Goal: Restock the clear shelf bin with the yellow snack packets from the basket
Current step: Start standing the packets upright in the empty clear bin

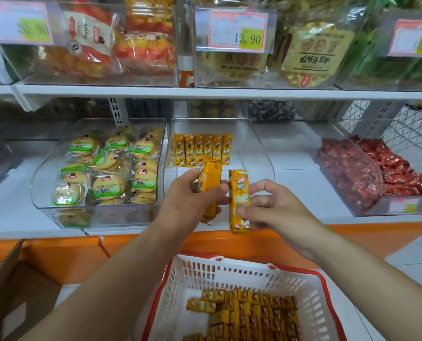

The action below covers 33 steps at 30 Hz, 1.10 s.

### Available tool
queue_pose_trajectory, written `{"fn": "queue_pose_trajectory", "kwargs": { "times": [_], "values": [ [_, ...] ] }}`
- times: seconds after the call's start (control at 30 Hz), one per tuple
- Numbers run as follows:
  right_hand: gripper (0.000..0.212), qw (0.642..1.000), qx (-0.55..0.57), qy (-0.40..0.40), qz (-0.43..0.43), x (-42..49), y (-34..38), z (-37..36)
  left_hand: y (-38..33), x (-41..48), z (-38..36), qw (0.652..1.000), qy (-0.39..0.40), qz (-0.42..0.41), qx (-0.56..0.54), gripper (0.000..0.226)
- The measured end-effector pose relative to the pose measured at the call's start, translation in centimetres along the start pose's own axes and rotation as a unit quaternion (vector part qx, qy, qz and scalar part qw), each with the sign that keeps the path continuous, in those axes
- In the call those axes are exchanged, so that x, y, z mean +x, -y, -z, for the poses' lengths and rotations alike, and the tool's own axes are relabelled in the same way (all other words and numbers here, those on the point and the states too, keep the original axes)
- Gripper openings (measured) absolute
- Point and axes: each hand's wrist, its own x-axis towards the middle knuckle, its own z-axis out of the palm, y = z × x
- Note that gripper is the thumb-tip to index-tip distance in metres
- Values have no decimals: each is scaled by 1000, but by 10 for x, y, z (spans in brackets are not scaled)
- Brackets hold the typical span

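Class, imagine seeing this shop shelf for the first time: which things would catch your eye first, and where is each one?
At the centre, the left hand holds a yellow snack packet and the right hand a second packet, both roughly upright before the clear shelf bin, where a short row of packets stands at the back. Below, the red-rimmed basket holds many more packets.

Bright, even light; soft focus; edges bowed.
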Motion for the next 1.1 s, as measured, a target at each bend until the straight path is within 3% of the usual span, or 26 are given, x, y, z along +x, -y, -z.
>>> {"fn": "queue_pose_trajectory", "kwargs": {
  "times": [0.07, 0.13, 0.27, 0.43, 0.6, 0.77, 0.93, 1.1],
  "values": [
    [63, 1000, -5, -4, 10, 2, 2, -2, 1, 1, 1, 1000, 3, -3, 7, 16],
    [69, 1000, -7, -1, 25, 4, 3, -4, 3, 1, 2, 1000, 4, -2, 16, 17],
    [45, 998, -16, -20, 62, 9, 8, -3, 5, 5, 9, 999, 7, 9, 32, 24],
    [38, 981, -120, -72, 131, 45, 25, 22, 0, 19, 32, 985, -59, -36, 157, 44],
    [40, 932, -305, -98, 168, 125, 38, 50, 1, 28, 43, 982, -82, -47, 161, 42],
    [42, 810, -555, -88, 168, 209, 44, 67, 6, 34, 46, 982, -84, -29, 166, 41],
    [41, 767, -624, -104, 109, 254, 44, 66, 10, 40, 44, 986, -88, -10, 140, 51],
    [35, 720, -682, -77, 100, 274, 36, 65, 14, 40, 40, 988, -67, -16, 141, 43]
  ]
}}
